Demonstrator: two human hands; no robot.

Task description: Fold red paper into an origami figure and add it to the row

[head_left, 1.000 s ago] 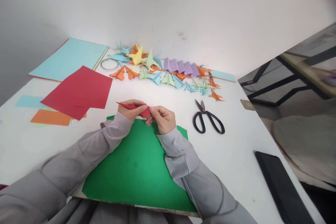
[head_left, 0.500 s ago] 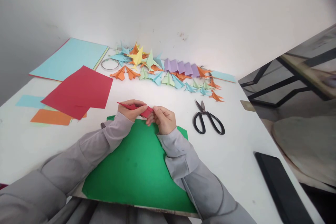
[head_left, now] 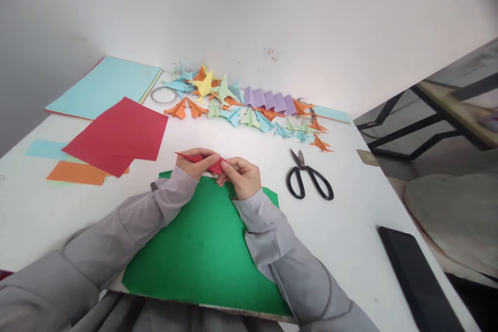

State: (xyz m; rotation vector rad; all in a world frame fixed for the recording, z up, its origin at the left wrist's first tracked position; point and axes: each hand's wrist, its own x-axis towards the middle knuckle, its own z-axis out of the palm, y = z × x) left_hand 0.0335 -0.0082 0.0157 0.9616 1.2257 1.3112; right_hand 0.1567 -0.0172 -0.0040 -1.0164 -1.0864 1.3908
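Observation:
A small folded piece of red paper is held between both hands, above the far edge of a green board. My left hand grips its left part, and a pointed red end sticks out to the left of that hand. My right hand pinches the paper's right end between thumb and fingers. The fingers hide part of the folds.
Red sheets and an orange strip lie at left, near a light blue pad. Folded paper shapes line the wall side. Black-handled scissors and a black tablet-like object lie at right.
My right thumb and fingers have shifted slightly left on the red paper, covering more of its right end. My left hand has barely moved.

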